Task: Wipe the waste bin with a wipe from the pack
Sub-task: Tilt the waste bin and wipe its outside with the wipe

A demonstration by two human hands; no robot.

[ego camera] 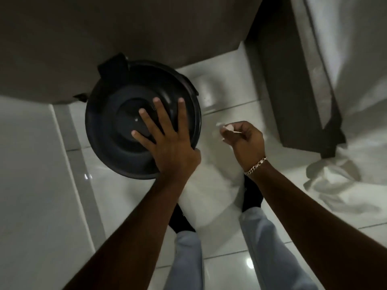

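Note:
A round black waste bin [117, 143] with a domed lid stands on the white tiled floor, seen from above. My left hand [169, 139] lies flat on the right side of the lid, fingers spread. To the right of the bin, my right hand [245, 141] is closed around a small white wipe [227, 127], which sticks out past the fingertips. A gold bracelet sits on that wrist. The wipe is off the bin, held in the air above the floor. The pack is not in view.
A dark brown cabinet [146, 28] rises just behind the bin. A dark bed frame [293, 91] with white sheets [345, 143] hanging to the floor stands at the right. A white wall panel [31, 185] runs along the left. My legs and dark socks are below.

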